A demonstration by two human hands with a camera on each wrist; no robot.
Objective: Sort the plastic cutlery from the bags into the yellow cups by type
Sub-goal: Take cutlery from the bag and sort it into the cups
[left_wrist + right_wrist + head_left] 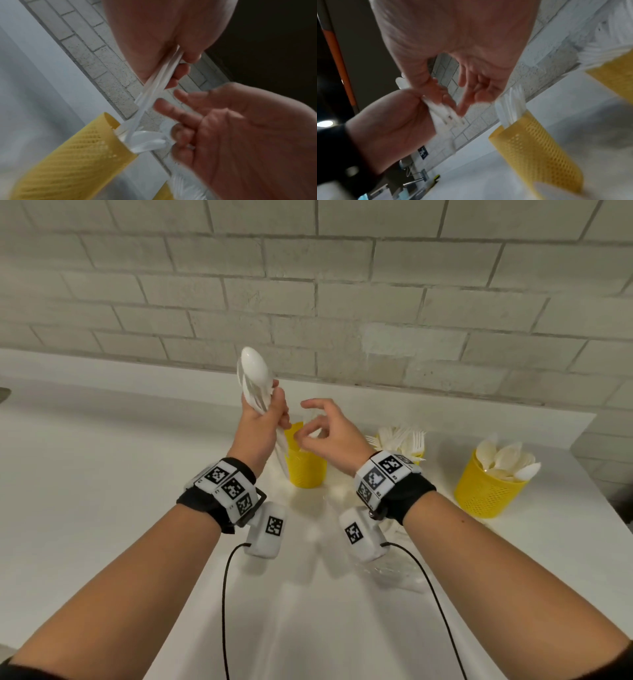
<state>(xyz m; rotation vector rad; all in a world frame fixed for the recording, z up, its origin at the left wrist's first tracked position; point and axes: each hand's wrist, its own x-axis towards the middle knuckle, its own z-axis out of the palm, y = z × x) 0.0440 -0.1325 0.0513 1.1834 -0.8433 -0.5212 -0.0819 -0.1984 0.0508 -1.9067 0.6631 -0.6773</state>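
**Bundle of Cutlery Held Above Three Yellow Cups**

White brick wall (342,285) backs a white counter (102,474) on which three yellow mesh cups stand in a row. Above the leftmost cup (306,470) the person's left hand (260,422) is clenched around a bundle of white plastic cutlery (255,378), held upright, a spoon bowl topmost and the handles running down through the fist toward the cup's mouth. How many pieces make up the bundle cannot be counted. The left wrist view shows a few white pieces (145,140) already lying at that cup's rim.

Just beside it, the right hand (330,431) hovers with fingers loosely curled and spread, grasping nothing; its fingertips are near the handles below the left fist, and whether they touch cannot be told.

The middle cup (419,455), mostly hidden behind the right wrist, bristles with forks (402,438). The rightmost cup (486,491), well apart at the counter's right end, is filled with spoons (507,460). A clear plastic bag (397,573) lies crumpled on the counter under the right forearm. Each wrist carries one black band with white marker blocks and a trailing black cable.
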